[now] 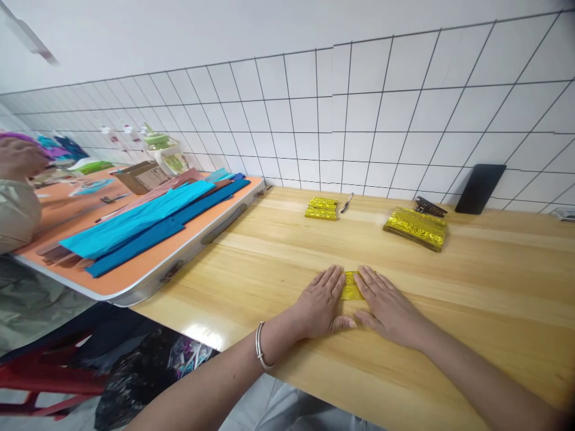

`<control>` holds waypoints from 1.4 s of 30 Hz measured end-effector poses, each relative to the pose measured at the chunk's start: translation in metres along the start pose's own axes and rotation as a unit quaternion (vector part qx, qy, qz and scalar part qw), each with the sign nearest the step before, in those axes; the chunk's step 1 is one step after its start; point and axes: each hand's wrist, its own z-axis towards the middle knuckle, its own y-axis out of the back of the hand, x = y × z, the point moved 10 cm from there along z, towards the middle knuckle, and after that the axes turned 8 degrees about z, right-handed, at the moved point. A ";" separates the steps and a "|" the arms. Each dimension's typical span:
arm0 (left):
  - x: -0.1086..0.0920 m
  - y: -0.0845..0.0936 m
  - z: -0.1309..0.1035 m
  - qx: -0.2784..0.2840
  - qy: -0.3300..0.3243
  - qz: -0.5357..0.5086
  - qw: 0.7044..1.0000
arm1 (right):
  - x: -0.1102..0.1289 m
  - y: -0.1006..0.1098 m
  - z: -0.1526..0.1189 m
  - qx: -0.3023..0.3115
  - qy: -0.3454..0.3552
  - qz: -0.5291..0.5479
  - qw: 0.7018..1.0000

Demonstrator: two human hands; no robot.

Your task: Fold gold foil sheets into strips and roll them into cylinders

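Note:
A piece of shiny gold patterned foil or paper (353,286) lies flat on the wooden table (269,257), partly covered from both sides. My left hand (322,301) rests palm down on its left part, fingers stretched out. On the right part my right hand (385,304) also lies flat, fingers extended. Only a strip of gold shows between the hands; its ends are hidden under them. Behind the hands sit a small folded gold piece (321,208) and, farther right, a thicker stack of gold pieces (415,228).
A small pen-like tool (347,203) lies beside the small gold piece. A black clip (430,207) and a black phone (480,189) are near the tiled wall. At left, an orange-topped table (135,272) bears blue cloth strips (144,218) and a cardboard box (142,178). Another person's arm (17,203) is there.

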 end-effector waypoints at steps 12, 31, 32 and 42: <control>-0.002 -0.003 0.001 -0.022 0.015 -0.001 1.000 | 0.031 0.009 0.024 0.000 -0.032 0.026 0.999; 0.010 0.004 -0.022 -0.012 -0.021 -0.002 1.000 | -0.013 0.002 -0.022 -0.016 -0.047 -0.014 0.999; 0.010 0.005 -0.023 -0.013 -0.022 -0.003 1.000 | -0.014 0.003 -0.023 -0.014 -0.049 -0.014 0.999; 0.009 0.008 -0.024 -0.023 -0.021 -0.010 0.999 | -0.015 0.010 -0.028 -0.022 -0.060 -0.025 0.998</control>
